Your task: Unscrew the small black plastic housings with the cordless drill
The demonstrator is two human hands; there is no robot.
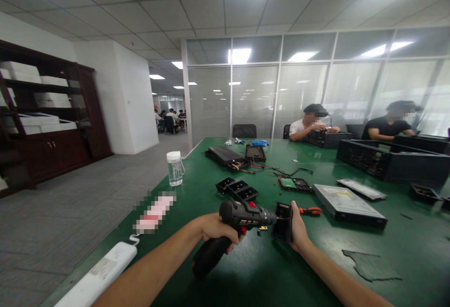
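Observation:
My left hand (221, 230) is closed around the handle of a black cordless drill (242, 214) with red buttons. The drill points right, its bit end reaching the open side of a small black plastic box (283, 225). That box stands tilted upright in my right hand (298, 228), whose fingers wrap its far right side. Whether the bit touches a screw inside is too small to tell. Just beyond my right hand lies an orange and black screwdriver (311, 211). Small metal bits (262, 228) lie on the table beneath the drill.
On the green table (225, 269) are similar black boxes (237, 189), a bare hard drive (294, 183), an optical drive (348, 204), a black case (225, 156) with cables and a water bottle (175, 168). A white power strip (100, 274) lies left. Two people work across by computer cases (393, 161).

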